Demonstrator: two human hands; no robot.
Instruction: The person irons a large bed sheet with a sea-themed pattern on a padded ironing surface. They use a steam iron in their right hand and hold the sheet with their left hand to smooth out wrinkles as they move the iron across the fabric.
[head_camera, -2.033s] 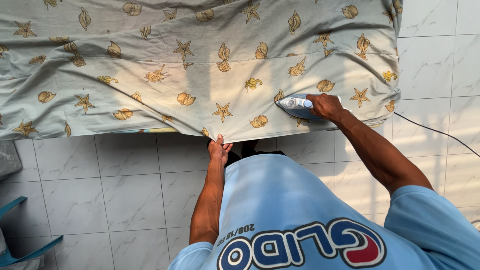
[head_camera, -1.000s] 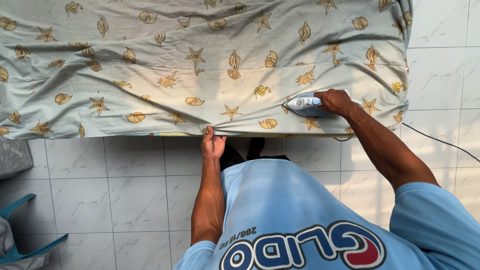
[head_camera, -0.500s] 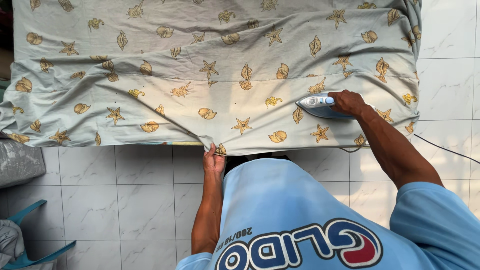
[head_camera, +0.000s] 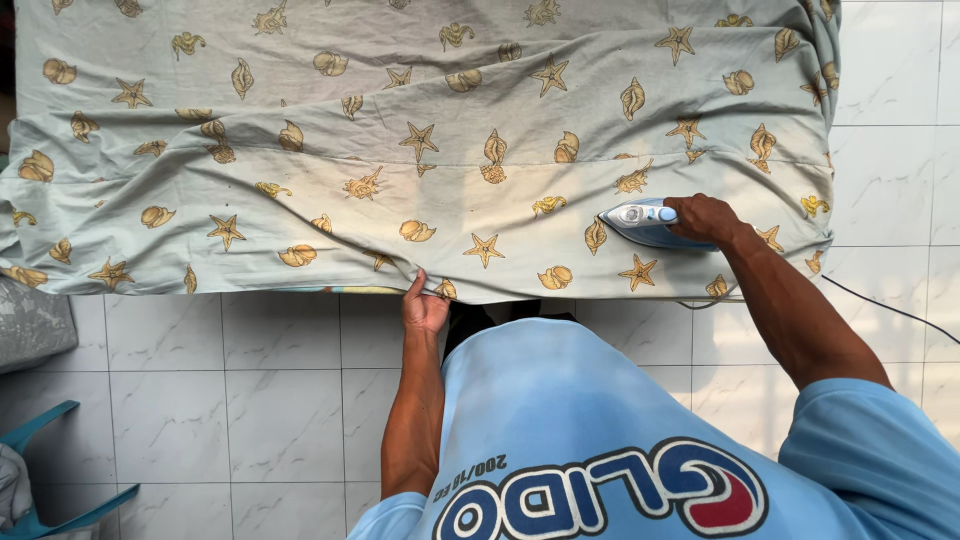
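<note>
A pale green sheet (head_camera: 420, 130) printed with yellow shells and starfish lies spread over a board in front of me, creased in long folds. My right hand (head_camera: 705, 218) grips the handle of a blue and white iron (head_camera: 640, 222), which rests flat on the sheet near its right front part, nose pointing left. My left hand (head_camera: 424, 305) pinches the sheet's front hem at the middle and holds it down over the edge.
White floor tiles (head_camera: 250, 400) lie below the board. The iron's black cord (head_camera: 890, 310) trails off to the right. A grey bundle (head_camera: 30, 325) sits at the left edge, and a blue plastic chair (head_camera: 50, 500) shows at the bottom left.
The iron has slid leftwards across the sheet under my right hand. My left hand has kept its hold on the front hem. The view has tilted up a little.
</note>
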